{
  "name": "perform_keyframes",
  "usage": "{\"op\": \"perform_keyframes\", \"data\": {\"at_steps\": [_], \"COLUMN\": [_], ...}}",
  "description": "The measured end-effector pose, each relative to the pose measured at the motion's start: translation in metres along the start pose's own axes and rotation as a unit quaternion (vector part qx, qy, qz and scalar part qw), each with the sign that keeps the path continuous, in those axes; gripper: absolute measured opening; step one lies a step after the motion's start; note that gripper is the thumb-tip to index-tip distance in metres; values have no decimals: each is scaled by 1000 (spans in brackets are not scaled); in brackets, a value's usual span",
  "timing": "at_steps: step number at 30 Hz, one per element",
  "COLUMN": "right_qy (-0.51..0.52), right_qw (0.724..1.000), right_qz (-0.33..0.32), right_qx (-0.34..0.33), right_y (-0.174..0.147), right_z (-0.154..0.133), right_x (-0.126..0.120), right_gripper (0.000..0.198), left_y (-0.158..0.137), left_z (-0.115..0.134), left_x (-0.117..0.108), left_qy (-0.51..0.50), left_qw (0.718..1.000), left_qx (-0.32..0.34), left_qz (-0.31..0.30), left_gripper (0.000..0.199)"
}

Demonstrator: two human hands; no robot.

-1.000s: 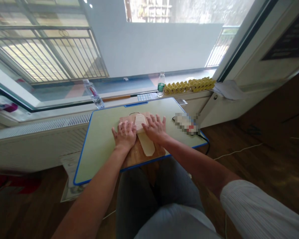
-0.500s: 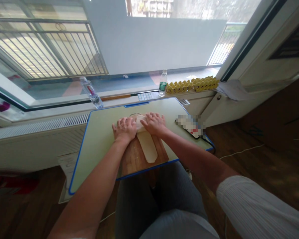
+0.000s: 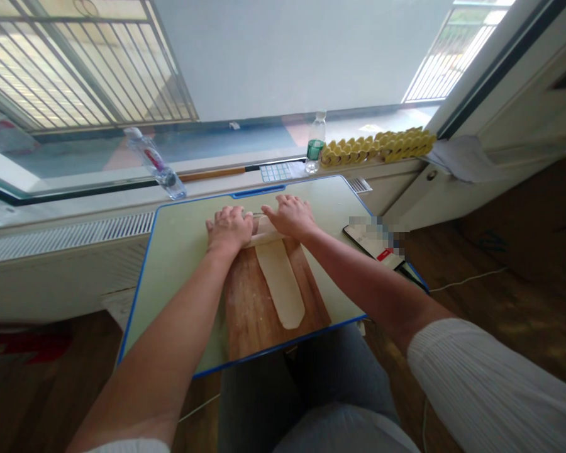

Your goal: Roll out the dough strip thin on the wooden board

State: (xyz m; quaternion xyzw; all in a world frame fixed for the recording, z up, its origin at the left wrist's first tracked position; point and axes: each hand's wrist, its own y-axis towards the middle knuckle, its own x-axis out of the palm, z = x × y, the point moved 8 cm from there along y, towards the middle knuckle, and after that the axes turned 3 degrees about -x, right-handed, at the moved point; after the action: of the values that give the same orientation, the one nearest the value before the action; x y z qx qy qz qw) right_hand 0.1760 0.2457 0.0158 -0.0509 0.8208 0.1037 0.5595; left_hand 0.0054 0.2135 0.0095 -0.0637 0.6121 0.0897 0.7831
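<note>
A pale rolling pin (image 3: 267, 236) lies crosswise over a long, flat strip of dough (image 3: 283, 286). Beneath them is a wooden cutting board (image 3: 249, 308). My left hand (image 3: 229, 228) rests palm down over the pin's left end, its fingers spread forward. Over the right end lies my right hand (image 3: 290, 217), also palm down, with the thumb pointing inward and the fingers extended. The palms hide both pin ends. The dough's far end shows between my thumbs, and its near end lies flat close to the board's front edge.
The board sits on a small blue-edged table (image 3: 183, 283). A phone (image 3: 375, 245) lies at its right side. On the windowsill beyond stand two plastic bottles, one left (image 3: 158, 165) and one in the middle (image 3: 315, 143), beside yellow egg trays (image 3: 377, 148).
The pin has come into clearer view between my hands, and more of the dough strip shows on the near side. The head view has tilted downward and closer. Both hands stay over the pin.
</note>
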Motion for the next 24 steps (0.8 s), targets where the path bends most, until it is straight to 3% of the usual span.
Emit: {"op": "perform_keyframes", "data": {"at_steps": [10,24], "right_qy": [-40,-93], "right_qw": [999,990], "right_qz": [23,81], "right_qx": [-19,-66], "right_y": [-25,-109], "right_z": [-3,-11], "right_x": [-3,-8], "right_gripper": [59,51], "left_y": [-21,-107], "left_z": [4,4], "left_x": [-5,1], "left_qy": [13,23], "left_qw": [999,992], "left_qx": [23,56], "left_qz": [34,109], "left_gripper": [56,56]}}
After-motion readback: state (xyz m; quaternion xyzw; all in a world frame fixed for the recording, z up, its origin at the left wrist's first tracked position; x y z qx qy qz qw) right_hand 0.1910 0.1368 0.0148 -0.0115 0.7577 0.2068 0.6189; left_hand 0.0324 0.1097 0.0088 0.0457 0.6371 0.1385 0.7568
